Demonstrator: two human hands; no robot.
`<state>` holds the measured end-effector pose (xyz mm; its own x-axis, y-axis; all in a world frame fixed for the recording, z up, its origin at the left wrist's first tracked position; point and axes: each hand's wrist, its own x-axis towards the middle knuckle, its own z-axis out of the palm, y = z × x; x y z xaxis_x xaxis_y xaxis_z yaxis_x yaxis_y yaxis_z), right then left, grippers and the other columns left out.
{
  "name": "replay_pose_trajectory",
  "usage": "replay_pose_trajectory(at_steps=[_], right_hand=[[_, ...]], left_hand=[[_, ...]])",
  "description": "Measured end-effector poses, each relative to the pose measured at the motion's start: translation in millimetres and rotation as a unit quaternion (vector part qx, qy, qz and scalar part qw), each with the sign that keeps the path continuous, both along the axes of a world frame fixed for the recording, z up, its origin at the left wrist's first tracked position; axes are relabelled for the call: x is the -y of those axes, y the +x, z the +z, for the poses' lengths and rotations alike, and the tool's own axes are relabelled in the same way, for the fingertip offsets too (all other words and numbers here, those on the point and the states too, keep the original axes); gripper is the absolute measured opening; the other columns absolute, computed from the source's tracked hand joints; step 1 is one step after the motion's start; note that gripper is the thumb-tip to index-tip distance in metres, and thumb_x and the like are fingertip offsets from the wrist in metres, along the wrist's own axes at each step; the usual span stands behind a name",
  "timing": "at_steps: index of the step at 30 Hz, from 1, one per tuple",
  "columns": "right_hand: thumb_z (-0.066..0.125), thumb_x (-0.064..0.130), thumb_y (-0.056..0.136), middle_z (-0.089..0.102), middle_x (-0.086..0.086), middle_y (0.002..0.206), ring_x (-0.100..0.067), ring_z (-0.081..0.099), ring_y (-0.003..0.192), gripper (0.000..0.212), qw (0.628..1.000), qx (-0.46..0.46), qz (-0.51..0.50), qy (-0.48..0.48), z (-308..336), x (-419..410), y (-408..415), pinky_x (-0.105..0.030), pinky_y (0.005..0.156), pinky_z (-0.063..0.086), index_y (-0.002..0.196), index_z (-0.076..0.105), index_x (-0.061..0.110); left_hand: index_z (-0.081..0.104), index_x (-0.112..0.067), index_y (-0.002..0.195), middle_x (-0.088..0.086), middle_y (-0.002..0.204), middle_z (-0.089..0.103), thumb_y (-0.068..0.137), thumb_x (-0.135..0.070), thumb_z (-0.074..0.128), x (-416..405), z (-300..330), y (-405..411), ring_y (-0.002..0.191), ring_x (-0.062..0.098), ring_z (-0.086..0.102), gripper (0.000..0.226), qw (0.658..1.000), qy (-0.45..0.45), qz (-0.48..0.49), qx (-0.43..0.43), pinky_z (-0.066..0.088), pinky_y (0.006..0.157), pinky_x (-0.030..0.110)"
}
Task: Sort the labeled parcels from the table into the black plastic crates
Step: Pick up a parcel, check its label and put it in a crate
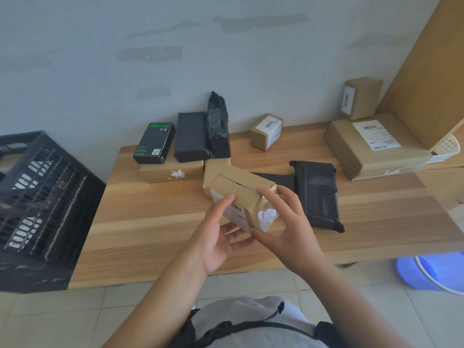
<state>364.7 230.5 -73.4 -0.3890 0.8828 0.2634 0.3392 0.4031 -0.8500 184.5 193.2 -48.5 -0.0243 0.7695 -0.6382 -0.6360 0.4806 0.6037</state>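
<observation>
both hands held a small brown parcel (242, 197) above the table (150, 222), left hand (221, 237) cupping beneath, right hand (283, 222) curled round its end; black crate (37, 197) stood to the left, nearer the left hand.

A wooden surface (155, 237) with light and darker grain bands stands against a pale grey wall (100, 59) that bears darker smeared patches. At the right, a large brown board (426, 79) leans up along the wall, and a white perforated plastic basket (447, 146) sits at its foot. The floor (50, 317) is laid with pale tiles. Below the surface's right end sits a blue plastic basin (426, 272), partly cut off by the frame edge.
</observation>
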Motion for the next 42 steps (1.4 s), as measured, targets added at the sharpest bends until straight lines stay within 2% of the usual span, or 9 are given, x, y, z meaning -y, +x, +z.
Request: replay_pose_trajectory(at_steps=[4,7,9,15,17,23,28,36,42], right_hand=[[0.091,0.018,0.075,0.045,0.008,0.144,0.007,0.044,0.131,0.083,0.997,-0.063,-0.041,-0.01,6.0,0.2,3.4,-0.013,0.102,0.044,0.143,0.05,0.043],[0.089,0.032,0.066,0.06,0.01,0.138,-0.005,0.06,0.124,0.081,0.982,-0.149,-0.036,-0.107,25.8,-5.1,12.6,-0.024,0.095,0.056,0.14,0.055,0.042],[0.086,0.035,0.063,0.071,0.006,0.127,-0.014,0.069,0.115,0.08,0.961,-0.213,-0.002,-0.178,39.0,-11.5,22.5,-0.027,0.086,0.06,0.138,0.059,0.038],[0.075,0.029,0.072,0.066,-0.021,0.134,-0.044,0.066,0.12,0.077,0.913,-0.267,0.13,-0.278,61.4,-22.1,38.5,-0.062,0.092,0.057,0.145,0.055,0.021],[0.073,0.027,0.073,0.063,-0.024,0.137,-0.049,0.063,0.122,0.077,0.908,-0.27,0.141,-0.289,64.8,-23.2,39.1,-0.068,0.094,0.054,0.146,0.054,0.018],[0.071,0.029,0.071,0.064,-0.022,0.137,-0.048,0.064,0.121,0.078,0.908,-0.261,0.145,-0.293,67.5,-21.9,43.1,-0.064,0.091,0.055,0.147,0.054,0.021],[0.072,0.029,0.071,0.064,-0.023,0.137,-0.05,0.063,0.121,0.08,0.906,-0.269,0.131,-0.298,66.8,-18.1,49.5,-0.067,0.093,0.052,0.148,0.053,0.02],[0.07,0.029,0.077,0.066,-0.017,0.137,-0.041,0.066,0.121,0.068,0.907,-0.26,0.143,-0.299,69.6,-7.8,54.1,-0.056,0.092,0.058,0.144,0.058,0.027],[0.072,0.031,0.075,0.067,-0.014,0.135,-0.04,0.067,0.12,0.075,0.908,-0.261,0.128,-0.302,66.3,3.2,46.3,-0.055,0.091,0.056,0.147,0.056,0.025]], left_hand=[[0.058,-0.038,0.138,0.01,0.131,0.067,0.063,-0.064,0.085,7.9,11.0,-3.5,0.115,0.027,0.065,0.084,0.989,0.052,-0.031,-0.137,0.058,0.086,0.042],[0.059,-0.045,0.135,-0.013,0.126,0.071,0.063,-0.072,0.077,14.1,27.2,-13.5,0.125,0.014,0.061,0.079,0.955,0.109,-0.052,-0.272,0.053,0.102,0.044],[0.057,-0.039,0.14,-0.014,0.13,0.07,0.068,-0.067,0.076,16.5,39.0,-26.7,0.124,0.008,0.063,0.08,0.933,0.152,-0.051,-0.322,0.049,0.109,0.049],[0.056,-0.043,0.143,-0.006,0.147,0.06,0.078,-0.044,0.084,31.3,73.5,-54.6,0.134,0.018,0.059,0.071,0.902,0.285,-0.106,-0.305,0.056,0.097,0.031],[0.054,-0.042,0.146,-0.005,0.149,0.058,0.078,-0.046,0.085,36.0,79.7,-56.2,0.134,0.021,0.059,0.075,0.9,0.292,-0.11,-0.303,0.058,0.094,0.037],[0.05,-0.038,0.149,-0.002,0.15,0.057,0.076,-0.055,0.086,43.2,81.2,-52.2,0.132,0.026,0.06,0.083,0.89,0.301,-0.121,-0.32,0.048,0.104,0.057],[0.05,-0.038,0.149,0.0,0.149,0.057,0.075,-0.054,0.086,44.5,80.7,-47.6,0.13,0.029,0.061,0.084,0.89,0.297,-0.132,-0.319,0.05,0.1,0.053],[0.05,-0.038,0.15,0.0,0.148,0.058,0.076,-0.053,0.086,52.5,79.2,-42.6,0.13,0.029,0.061,0.084,0.891,0.297,-0.131,-0.317,0.051,0.101,0.054],[0.052,-0.04,0.146,-0.002,0.147,0.059,0.081,-0.033,0.077,72.6,69.9,-44.6,0.125,0.026,0.064,0.07,0.894,0.293,-0.107,-0.32,0.056,0.099,0.047]])
